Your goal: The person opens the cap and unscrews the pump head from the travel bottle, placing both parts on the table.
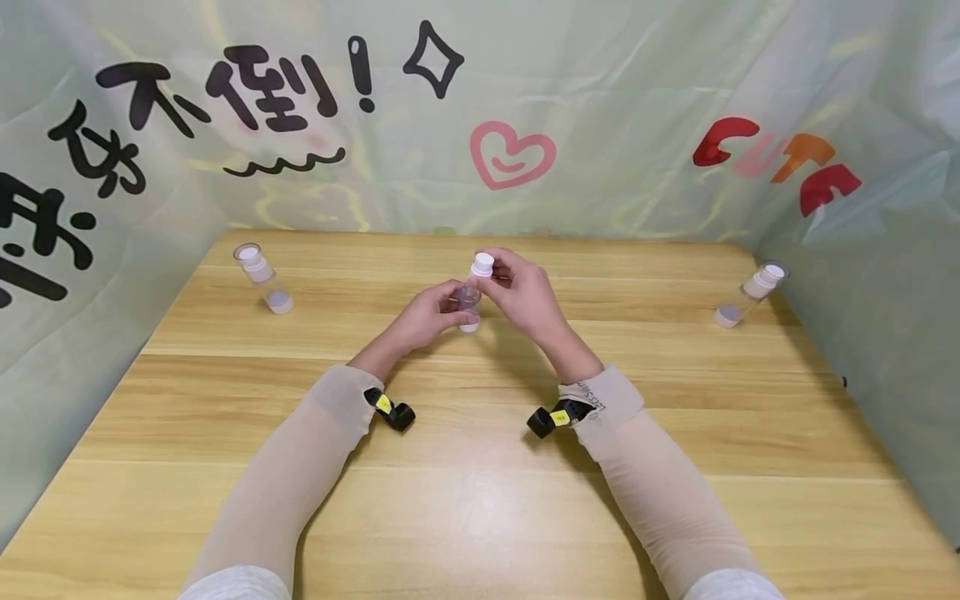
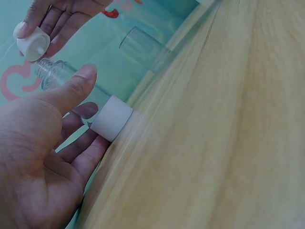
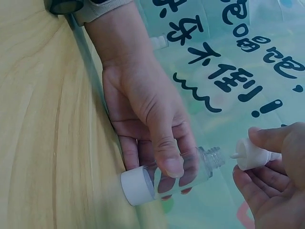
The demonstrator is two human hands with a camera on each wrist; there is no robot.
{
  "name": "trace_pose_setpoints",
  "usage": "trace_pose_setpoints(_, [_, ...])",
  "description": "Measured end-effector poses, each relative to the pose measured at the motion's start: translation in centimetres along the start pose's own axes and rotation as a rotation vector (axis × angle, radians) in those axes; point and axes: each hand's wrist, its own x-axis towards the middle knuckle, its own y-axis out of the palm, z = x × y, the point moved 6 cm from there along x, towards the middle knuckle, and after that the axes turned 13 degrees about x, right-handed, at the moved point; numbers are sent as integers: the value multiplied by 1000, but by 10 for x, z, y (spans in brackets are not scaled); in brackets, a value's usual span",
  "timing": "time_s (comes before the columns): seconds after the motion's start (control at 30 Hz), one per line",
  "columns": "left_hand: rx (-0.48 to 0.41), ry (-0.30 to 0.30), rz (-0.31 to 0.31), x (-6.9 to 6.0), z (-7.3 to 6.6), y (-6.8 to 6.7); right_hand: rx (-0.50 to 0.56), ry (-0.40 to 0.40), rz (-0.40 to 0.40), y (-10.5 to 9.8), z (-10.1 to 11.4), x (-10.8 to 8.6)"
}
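My left hand (image 1: pixel 429 317) grips a small clear bottle (image 3: pixel 209 162) with a white base (image 3: pixel 137 186), its thumb on one side and fingers on the other. The bottle stands on the table, and its threaded neck is uncovered. Just above the neck, my right hand (image 1: pixel 528 302) pinches a white pump cap (image 3: pixel 251 155) between thumb and fingers. A short stem sticks out of the cap towards the neck, with a small gap between them. Beyond the bottle in the left wrist view, a clear cylindrical cover (image 2: pixel 145 51) stands on the table.
A similar bottle with a white top (image 1: pixel 259 268) stands at the table's left, and another bottle (image 1: pixel 761 283) at its right. A printed cloth backdrop (image 1: pixel 615 92) rises behind and along both sides of the wooden table (image 1: pixel 480 517).
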Motion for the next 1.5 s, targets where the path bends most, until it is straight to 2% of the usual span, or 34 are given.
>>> trace_pose_setpoints(0.17, [-11, -1, 2, 0, -1, -1, 8, -13, -2, -3, 4, 0])
trace_pose_setpoints(0.37, [1, -2, 1, 0, 0, 0, 65, -21, -6, -7, 4, -1])
trace_pose_setpoints(0.57, [2, 6, -4, 0, 0, 0, 66, 12, -1, -13, -2, -2])
trace_pose_setpoints(0.77, [8, -17, 5, 0, 1, 1, 50, 61, 5, -21, -7, -4])
trace_pose_setpoints(1.17, [37, -33, 10, -1, 3, 1, 28, 74, 6, -36, -12, -9])
trace_pose_setpoints(1.5, [51, -33, 8, -1, 2, 1, 47, 124, 3, -50, -20, -15])
